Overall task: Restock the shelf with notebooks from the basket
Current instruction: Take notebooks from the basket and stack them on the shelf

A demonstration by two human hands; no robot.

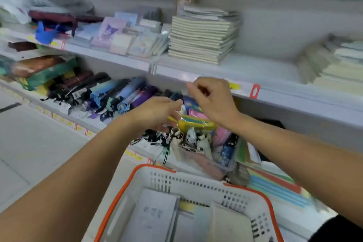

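Note:
A white basket with an orange rim (pixel 125 186) sits low in front of me, and several pale notebooks (pixel 157 216) lie flat inside it. On the upper shelf (pixel 261 72) stands a tall stack of cream notebooks (pixel 202 39). Both my hands hang in the air between basket and shelf, below the shelf's front edge. My left hand (pixel 157 113) has relaxed fingers pointing right and holds nothing. My right hand (pixel 213 99) is a little higher, with loosely curled fingers, and I see nothing in it. The picture is blurred by motion.
Small decorated notepads (pixel 125 35) fill the upper shelf left of the stack; more notebook piles (pixel 334 65) lie at the right. Folded umbrellas (pixel 110 94) crowd the lower shelf, with a clear bin of small items (pixel 206 143) under my hands. Coloured folders (pixel 275 184) lie right of the basket.

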